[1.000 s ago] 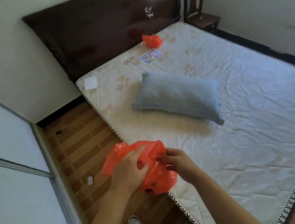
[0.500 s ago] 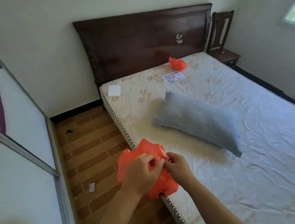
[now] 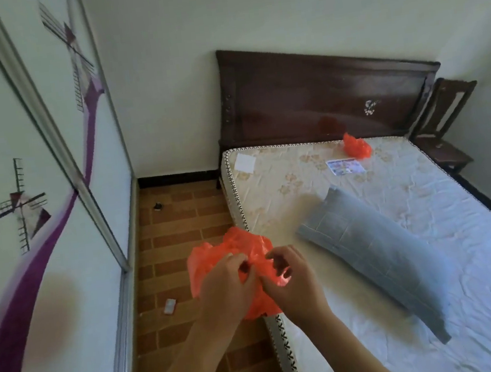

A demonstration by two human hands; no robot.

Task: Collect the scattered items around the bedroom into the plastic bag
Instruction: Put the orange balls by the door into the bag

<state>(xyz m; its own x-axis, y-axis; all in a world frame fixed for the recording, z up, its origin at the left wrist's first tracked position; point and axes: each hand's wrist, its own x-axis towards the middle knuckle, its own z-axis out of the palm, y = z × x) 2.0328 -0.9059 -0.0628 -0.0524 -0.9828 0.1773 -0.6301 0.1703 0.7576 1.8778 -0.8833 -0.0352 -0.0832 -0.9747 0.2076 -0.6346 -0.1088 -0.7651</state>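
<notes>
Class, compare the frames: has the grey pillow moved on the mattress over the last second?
No. The grey pillow lies in the same spot, below the printed card and crumpled orange bag near the headboard; only the camera turned.

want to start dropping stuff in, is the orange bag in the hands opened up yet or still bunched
Still bunched. The orange bag is a crumpled wad with no open mouth showing; the left hand and right hand pinch its folds.

Mattress [image 3: 480, 296] w/ gray pillow [image 3: 371, 254], orange bag [image 3: 356, 146], card [image 3: 345, 166], white square [image 3: 245, 163]; 2 bits on brick floor [image 3: 181, 223].
</notes>
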